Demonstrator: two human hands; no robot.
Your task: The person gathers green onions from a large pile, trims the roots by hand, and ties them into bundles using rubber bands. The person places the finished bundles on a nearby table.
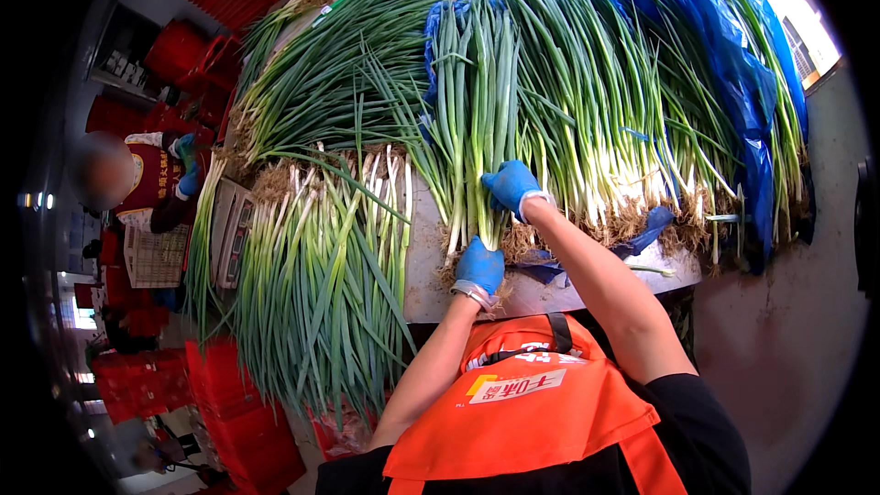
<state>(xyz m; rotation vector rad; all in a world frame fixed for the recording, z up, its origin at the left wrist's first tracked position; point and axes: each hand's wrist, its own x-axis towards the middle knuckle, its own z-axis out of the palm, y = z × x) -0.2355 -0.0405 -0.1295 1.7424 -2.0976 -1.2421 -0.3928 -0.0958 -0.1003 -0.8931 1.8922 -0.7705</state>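
My left hand [479,268], in a blue glove, grips a bunch of green onions [489,117] low down, near the roots. My right hand [512,187], also gloved in blue, is closed around the same bunch a little higher on its pale stalks. The bunch lies with its leaves pointing away from me on the metal table [426,268]. Directly left of it are more loose green onions [450,130]. To the right spreads a wide row of green onions [584,103] with their roots toward me. My fingertips are partly hidden by the stalks.
Green onions [316,282] hang over the table's near left edge, beside a scale [237,240]. Blue plastic sheeting [729,75] covers part of the right pile. Red crates [240,419] are stacked at lower left. A co-worker [148,179] in gloves is at the far left.
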